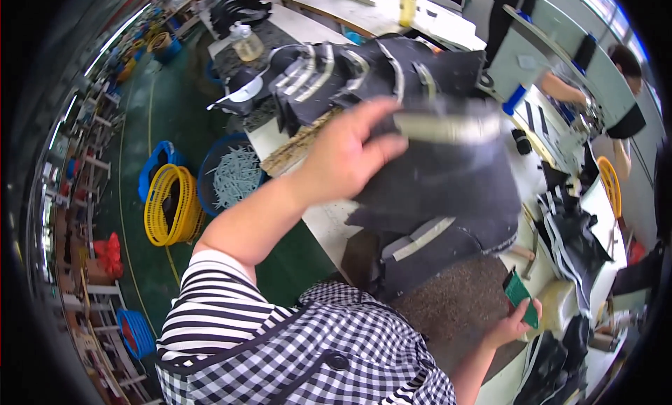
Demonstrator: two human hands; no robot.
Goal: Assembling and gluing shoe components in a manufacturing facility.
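My left hand (346, 153) reaches forward over the bench, its thumb and fingers closed on the edge of a black sheet-like piece (441, 178). A pale strip crosses that piece near its top, blurred by motion. Beneath it, nearer me, lies another black piece with a pale strip (423, 238). At the lower right my right hand (509, 326) grips a flat green tool (519, 296), shaped like a scraper, above the edge of a brown, rough-surfaced work board (455, 303). Further black pieces with pale strips (308, 76) lie overlapped beyond my left hand.
A wooden-handled tool (521, 252) rests right of the board. Black pieces with white edging (570, 237) lie farther right. At left on the floor stand a yellow basket (168, 205) and a blue tub (203, 174) of pale strips. Another person (560, 90) works by a machine.
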